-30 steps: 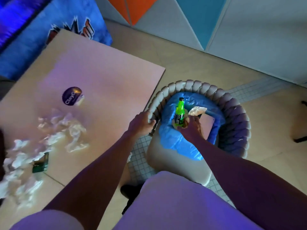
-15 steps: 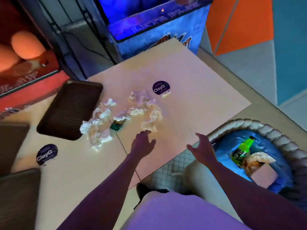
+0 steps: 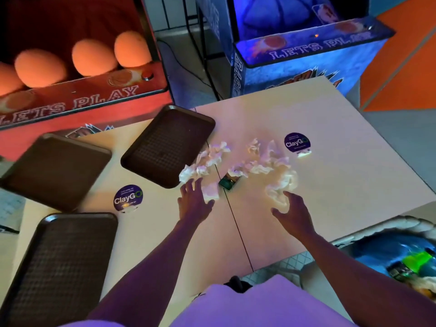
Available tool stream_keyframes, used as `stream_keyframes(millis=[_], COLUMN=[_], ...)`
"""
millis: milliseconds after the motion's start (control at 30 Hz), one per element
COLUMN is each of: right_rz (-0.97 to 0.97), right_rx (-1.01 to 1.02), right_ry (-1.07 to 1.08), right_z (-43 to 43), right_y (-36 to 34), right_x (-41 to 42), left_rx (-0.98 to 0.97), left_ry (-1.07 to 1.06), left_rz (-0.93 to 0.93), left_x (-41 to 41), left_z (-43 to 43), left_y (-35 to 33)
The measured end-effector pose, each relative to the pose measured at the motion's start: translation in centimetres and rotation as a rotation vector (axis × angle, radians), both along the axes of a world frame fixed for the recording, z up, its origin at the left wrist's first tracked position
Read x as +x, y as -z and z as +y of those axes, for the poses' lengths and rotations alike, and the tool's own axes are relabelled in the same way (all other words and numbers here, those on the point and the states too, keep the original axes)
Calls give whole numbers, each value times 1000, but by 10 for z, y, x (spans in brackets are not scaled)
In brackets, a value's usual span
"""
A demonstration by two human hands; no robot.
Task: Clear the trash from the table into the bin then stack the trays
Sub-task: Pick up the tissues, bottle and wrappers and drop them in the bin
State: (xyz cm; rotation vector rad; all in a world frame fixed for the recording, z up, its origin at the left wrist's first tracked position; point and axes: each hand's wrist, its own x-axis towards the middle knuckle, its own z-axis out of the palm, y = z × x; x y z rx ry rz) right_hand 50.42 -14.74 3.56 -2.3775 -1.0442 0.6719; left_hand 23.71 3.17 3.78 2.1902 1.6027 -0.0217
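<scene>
head-worn view, facing down, close over table (image 3: pixel 330 128)

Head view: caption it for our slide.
Open hands reach toward crumpled napkins on the table beside three brown trays.

Crumpled white napkins (image 3: pixel 259 166) lie scattered mid-table on the pale table (image 3: pixel 342 142), around a small green packet (image 3: pixel 229 183) lying flat at the tabletop seam. Three dark brown textured trays lie flat and unstacked to the left: far tray (image 3: pixel 168 146), far-left tray (image 3: pixel 55 171), near tray (image 3: pixel 61 263). The bin (image 3: pixel 401 224), near right beside the table, has a braided rim and blue liner and holds a green bottle (image 3: pixel 417 261).
</scene>
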Motion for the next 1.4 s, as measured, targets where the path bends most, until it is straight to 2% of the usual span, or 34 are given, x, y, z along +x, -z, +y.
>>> stream_keyframes(millis=[333,633,800,967,1233,1400], right_rz=[-34,-50,-25,-19,2,5], right_rx=[-77,-136,-156,-136,-100,-91], right_ry=[41,147,180,187,118,35], right_z=[-4,-34,-41,-34,-12,13], right_y=[6,15,16,13,6,5], right_x=[-16,-9,-11,-10,12,39], left_rx=[-112,-43,-83,-124,-54,-38], left_ry=[27,56,54,-13,-149,-262], left_rz=[81,208,227,144,-136,-212], left_x=[-5,18,26,26,11,5], left_z=[48,76,69,63,40,11], left_y=[26,47,58,64,58,43])
